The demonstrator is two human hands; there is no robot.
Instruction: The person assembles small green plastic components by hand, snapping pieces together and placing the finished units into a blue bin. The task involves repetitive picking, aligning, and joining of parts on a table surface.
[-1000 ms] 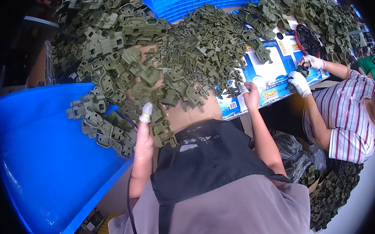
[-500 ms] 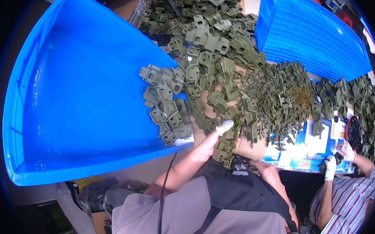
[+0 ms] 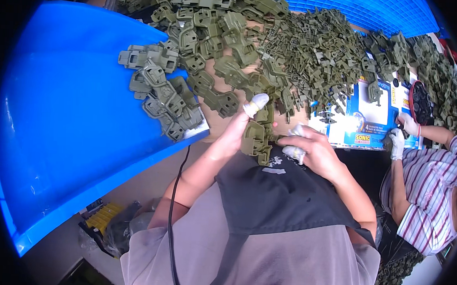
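My left hand (image 3: 241, 127), with a white wrap on its thumb, is closed on an olive-green plastic part (image 3: 257, 138). The part is a moulded piece with square openings, held low at the table's front edge, above my black apron. Just to its right is my right hand (image 3: 317, 150), with white coverings on its fingertips. Its fingers are curled together; whatever they may hold is too small or hidden to tell. Similar loose olive-green parts (image 3: 218, 95) lie on the brown cardboard in front of my hands.
A big blue bin (image 3: 82, 110) stands at the left, with several grey-green parts (image 3: 162, 88) stacked at its right edge. Small green pieces (image 3: 314, 49) are heaped ahead. Blue-and-white printed card (image 3: 341, 122) lies right. A co-worker's gloved hands (image 3: 398, 142) work near a dark round container (image 3: 420, 102).
My right hand has come up from low over the apron to beside the held part. My left hand still holds that part. The whole view has shifted, so the table sits higher in it.
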